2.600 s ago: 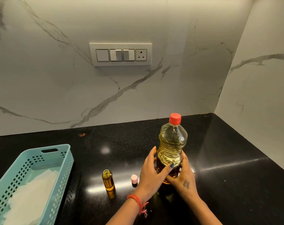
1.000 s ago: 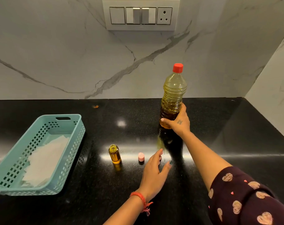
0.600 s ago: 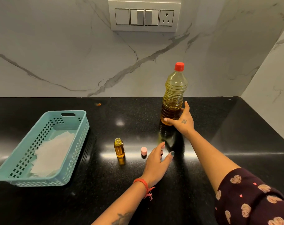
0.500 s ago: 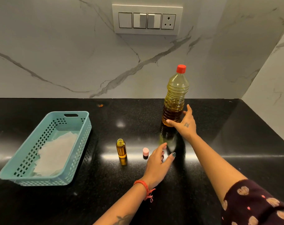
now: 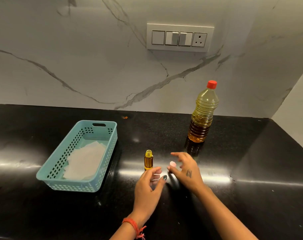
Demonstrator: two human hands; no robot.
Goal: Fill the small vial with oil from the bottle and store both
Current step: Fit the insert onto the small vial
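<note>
Take the small vial point(image 5: 148, 160) as your landmark: it stands upright and uncapped on the black bench point(image 5: 251, 170), filled with amber oil nearly to the neck. Your left hand point(image 5: 150, 187) sits just in front of the vial, fingers loosely curved with thumb and forefinger apart, gripping nothing; the fingertips come close to the vial's base, and you cannot tell whether they touch it. To the right of the vial lies its pink cap point(image 5: 173, 164), on the bench. Your right hand point(image 5: 187, 171) hangs over that cap with fingers spread and relaxed, the thumb tip just below it; nothing is pinched. Further right of the vial and behind it, nearer the marble wall point(image 5: 78, 58), the oil bottle point(image 5: 203, 115) stands upright with its red cap point(image 5: 211, 84) on, well apart from both hands. To the left of the vial rests the teal basket point(image 5: 60, 181), with a white paper sheet point(image 5: 86, 161) lying flat in its bottom. Above and behind the vial, a switch panel point(image 5: 179, 38) is set into the wall. A red thread band point(image 5: 132, 226) circles your left wrist.
</note>
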